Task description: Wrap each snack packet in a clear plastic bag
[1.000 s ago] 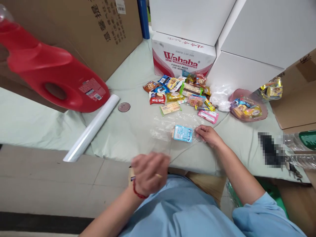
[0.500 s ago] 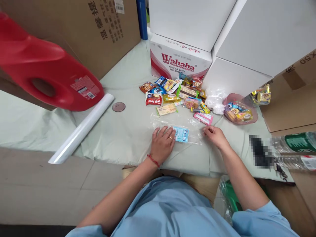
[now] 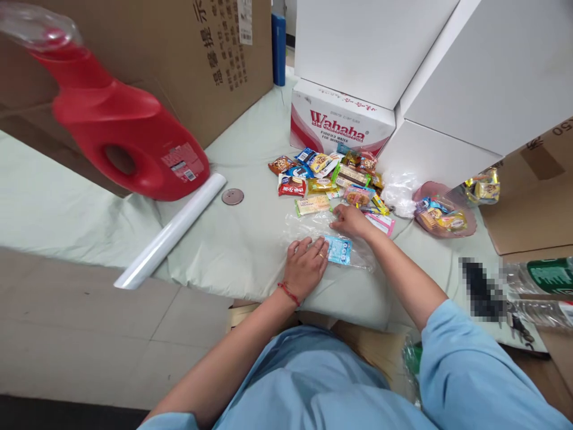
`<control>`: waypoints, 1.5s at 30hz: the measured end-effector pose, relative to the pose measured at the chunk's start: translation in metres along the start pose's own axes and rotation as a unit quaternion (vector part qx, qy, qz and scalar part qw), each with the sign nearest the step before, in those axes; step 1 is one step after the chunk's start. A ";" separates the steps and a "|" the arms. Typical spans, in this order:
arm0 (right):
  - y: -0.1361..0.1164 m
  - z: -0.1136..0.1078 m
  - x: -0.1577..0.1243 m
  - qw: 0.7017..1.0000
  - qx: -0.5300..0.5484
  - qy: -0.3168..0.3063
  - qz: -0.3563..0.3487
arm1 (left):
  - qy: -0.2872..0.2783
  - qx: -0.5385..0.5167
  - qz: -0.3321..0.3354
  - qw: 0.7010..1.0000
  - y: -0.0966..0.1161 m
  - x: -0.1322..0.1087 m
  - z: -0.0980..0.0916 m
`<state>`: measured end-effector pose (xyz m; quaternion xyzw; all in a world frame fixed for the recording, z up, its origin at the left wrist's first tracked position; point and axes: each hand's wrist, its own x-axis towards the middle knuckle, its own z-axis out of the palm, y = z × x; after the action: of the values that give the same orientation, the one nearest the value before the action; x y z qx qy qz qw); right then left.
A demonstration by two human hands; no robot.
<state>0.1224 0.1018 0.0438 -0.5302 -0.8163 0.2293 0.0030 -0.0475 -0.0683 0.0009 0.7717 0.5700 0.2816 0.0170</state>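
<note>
My left hand [image 3: 307,267] lies flat, fingers stretched out, on a sheet of clear plastic film [image 3: 308,226] and the left end of a small light-blue packet [image 3: 339,249]. The packet rests on the table with the film around it; which layers lie over it I cannot tell. At the film's far edge, my right hand [image 3: 351,221] is closed, fingertips pinched together on the film. Just beyond lies a pale wrapped cracker pack [image 3: 312,205]. A pink packet [image 3: 380,224] is partly hidden behind my right wrist.
A heap of wrapped snacks [image 3: 331,173] lies before a Wahaha carton [image 3: 342,119]. To the right are a pink bowl [image 3: 468,222] of snacks and plastic bottles [image 3: 544,275]. A red jug [image 3: 147,137], a shiny white roll [image 3: 174,230] and a round brown disc [image 3: 233,196] are at left.
My right hand has moved from the film's right side to its far edge, away from me and leftward. My left hand stays on the packet. The whole view has shifted slightly.
</note>
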 end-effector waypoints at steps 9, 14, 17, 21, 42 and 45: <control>-0.022 -0.037 -0.056 0.981 -0.022 0.073 -0.177 | -0.013 -0.007 -0.011 1.000 0.003 0.002 -0.004; -0.051 -0.007 -0.107 0.973 -0.151 -0.041 -0.170 | -0.036 -0.045 -0.040 0.998 0.001 0.003 -0.004; -0.048 0.020 -0.118 0.976 -0.156 -0.043 -0.143 | -0.065 -0.139 -0.052 0.987 -0.015 0.006 -0.007; -0.036 0.042 -0.122 0.982 -0.123 -0.015 -0.141 | -0.038 -0.341 -0.112 0.933 -0.046 0.009 -0.016; -0.046 0.056 -0.129 0.988 -0.078 0.022 -0.133 | -0.239 -0.188 -0.077 0.950 -0.069 0.094 -0.029; -0.041 0.057 -0.125 0.991 -0.037 0.020 -0.130 | -0.255 -0.159 -0.095 0.949 -0.094 0.067 -0.041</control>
<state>0.1278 -0.0415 0.0382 -0.4239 -0.8859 0.1859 0.0290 -0.1349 0.0126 0.0302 0.7474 0.5651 0.1599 0.3106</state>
